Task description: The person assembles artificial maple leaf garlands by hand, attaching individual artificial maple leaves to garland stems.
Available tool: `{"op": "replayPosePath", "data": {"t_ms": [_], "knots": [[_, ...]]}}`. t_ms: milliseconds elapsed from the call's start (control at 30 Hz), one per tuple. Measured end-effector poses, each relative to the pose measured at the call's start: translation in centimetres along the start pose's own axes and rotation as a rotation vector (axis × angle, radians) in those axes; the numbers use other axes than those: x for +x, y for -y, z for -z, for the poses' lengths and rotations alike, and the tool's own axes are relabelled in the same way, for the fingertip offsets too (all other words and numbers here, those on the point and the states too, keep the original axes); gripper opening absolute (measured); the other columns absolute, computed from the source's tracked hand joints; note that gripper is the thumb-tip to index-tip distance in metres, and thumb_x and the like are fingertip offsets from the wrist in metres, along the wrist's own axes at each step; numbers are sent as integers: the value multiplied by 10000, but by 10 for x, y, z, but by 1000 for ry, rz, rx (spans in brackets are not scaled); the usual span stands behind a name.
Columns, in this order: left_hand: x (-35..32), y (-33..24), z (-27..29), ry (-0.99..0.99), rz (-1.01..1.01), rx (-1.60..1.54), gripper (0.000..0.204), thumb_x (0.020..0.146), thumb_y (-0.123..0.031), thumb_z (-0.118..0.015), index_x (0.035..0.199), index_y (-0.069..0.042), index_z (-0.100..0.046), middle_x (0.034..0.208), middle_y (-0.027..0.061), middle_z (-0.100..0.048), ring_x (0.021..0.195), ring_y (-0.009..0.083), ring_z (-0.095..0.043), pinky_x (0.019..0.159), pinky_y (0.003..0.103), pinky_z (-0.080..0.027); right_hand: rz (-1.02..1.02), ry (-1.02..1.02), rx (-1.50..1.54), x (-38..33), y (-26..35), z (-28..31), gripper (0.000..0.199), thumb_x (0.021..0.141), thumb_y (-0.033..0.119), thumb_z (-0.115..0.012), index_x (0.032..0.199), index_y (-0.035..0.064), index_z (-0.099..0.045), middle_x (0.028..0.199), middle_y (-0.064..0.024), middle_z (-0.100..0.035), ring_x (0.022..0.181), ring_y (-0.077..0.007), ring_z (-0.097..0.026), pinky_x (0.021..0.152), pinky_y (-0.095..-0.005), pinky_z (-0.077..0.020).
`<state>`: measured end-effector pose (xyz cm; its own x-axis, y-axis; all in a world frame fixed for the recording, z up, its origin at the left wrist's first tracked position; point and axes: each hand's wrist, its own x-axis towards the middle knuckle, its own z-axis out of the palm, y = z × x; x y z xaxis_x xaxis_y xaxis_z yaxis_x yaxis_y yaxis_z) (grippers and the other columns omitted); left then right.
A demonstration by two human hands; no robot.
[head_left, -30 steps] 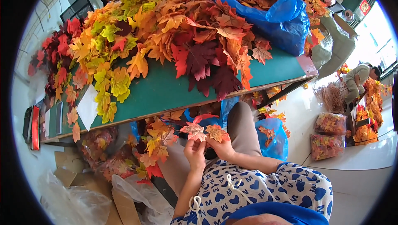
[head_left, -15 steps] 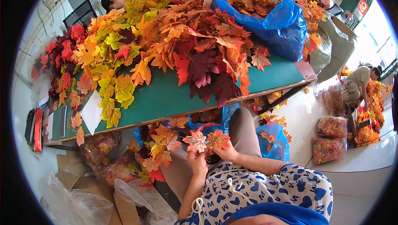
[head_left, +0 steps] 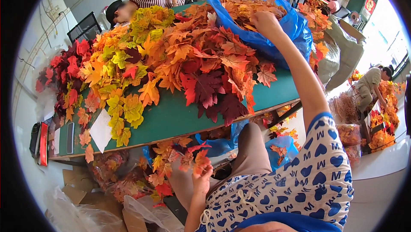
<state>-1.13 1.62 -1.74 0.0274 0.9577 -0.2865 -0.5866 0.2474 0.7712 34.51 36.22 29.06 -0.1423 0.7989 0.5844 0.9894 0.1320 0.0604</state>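
Observation:
Over my lap, my left hand (head_left: 201, 180) is closed on an orange artificial maple leaf (head_left: 201, 162). Red and orange leaves lie close beside that leaf; I cannot make out whether they are joined to it. My right arm stretches across the table's right part. At its end my right hand (head_left: 266, 23) is bent down into orange artificial maple leaves (head_left: 239, 8) in an open blue plastic bag (head_left: 295, 35). Its fingers look curled together, but the fingertips are hidden among the leaves.
A heap of yellow, orange and dark red leaves (head_left: 180, 48) covers much of the green table (head_left: 171, 123). A phone (head_left: 70, 138) and white paper (head_left: 100, 130) lie at its left. Beneath stand leaf-filled bags and cardboard (head_left: 77, 191). Other people are beyond the table and at right.
My right hand has left the leaves over my lap and reached up and right into the blue bag. My left hand stays low, still holding a leaf. The view has shifted slightly.

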Motion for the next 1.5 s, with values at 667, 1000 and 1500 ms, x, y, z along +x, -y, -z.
{"op": "replayPosePath", "data": {"t_ms": [667, 1000, 1500], "knots": [[-13, -15, 27, -186, -141, 139, 231, 824, 75, -554, 1045, 24, -512, 835, 42, -533, 715, 130, -554, 757, 314, -522, -509, -470, 269, 10, -54, -23, 577, 826, 397, -607, 1262, 55, -445, 1077, -221, -602, 921, -351, -627, 765, -413, -514], [-10, -42, 5, -279, -285, 274, 289, 850, 23, -566, 1139, 26, -581, 974, 48, -540, 829, 135, -591, 775, 284, -533, -77, 13, 1606, -179, 172, 67, 153, 830, -39, -580, 983, -36, -594, 880, -85, -632, 755, -136, -615, 710, -239, -520], [-28, -47, -20, -200, -212, 35, 321, 855, 6, -572, 1169, 54, -532, 825, 52, -599, 649, 107, -589, 587, 226, -509, -1040, 669, 2045, -355, 288, -36, 133, 837, 17, -619, 960, -30, -600, 933, -139, -649, 815, -201, -658, 726, -253, -552]]}}
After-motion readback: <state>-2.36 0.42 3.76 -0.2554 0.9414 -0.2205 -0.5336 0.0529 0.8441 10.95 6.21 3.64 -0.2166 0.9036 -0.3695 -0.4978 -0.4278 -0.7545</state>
